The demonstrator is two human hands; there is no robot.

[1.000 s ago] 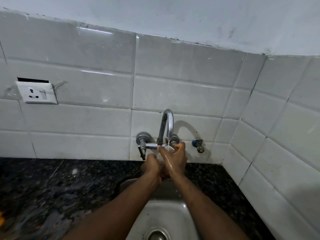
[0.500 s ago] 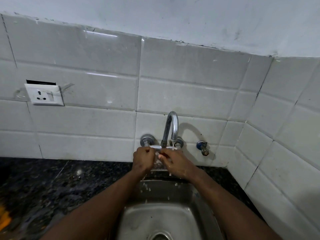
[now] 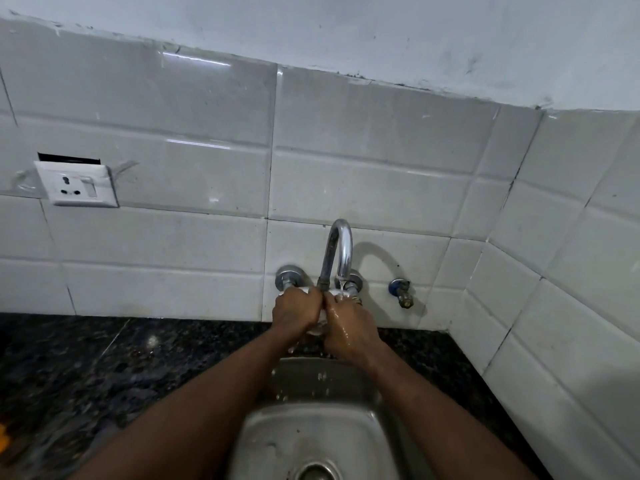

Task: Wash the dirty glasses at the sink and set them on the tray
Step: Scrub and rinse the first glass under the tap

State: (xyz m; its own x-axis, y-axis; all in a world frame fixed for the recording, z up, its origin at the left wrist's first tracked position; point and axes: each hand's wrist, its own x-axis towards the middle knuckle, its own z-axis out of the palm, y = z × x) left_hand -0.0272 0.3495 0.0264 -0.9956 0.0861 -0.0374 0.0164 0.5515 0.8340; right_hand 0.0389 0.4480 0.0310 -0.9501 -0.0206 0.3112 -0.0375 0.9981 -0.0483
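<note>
Both hands are raised under the chrome faucet, which runs a thin stream of water. A clear glass sits between them, mostly hidden by the fingers. My left hand grips the glass from the left. My right hand, wet and shiny, holds it from the right, directly under the water. Below the hands lies the steel sink with its drain at the bottom edge of the view. No tray is in view.
White tiled walls rise behind and to the right. A power socket is on the wall at left. A small tap valve sticks out right of the faucet. Dark speckled stone counter flanks the sink; something orange shows at the far left edge.
The hands rose from low over the sink up to the faucet spout. My left hand came level with the right, and the view tilted down a little.
</note>
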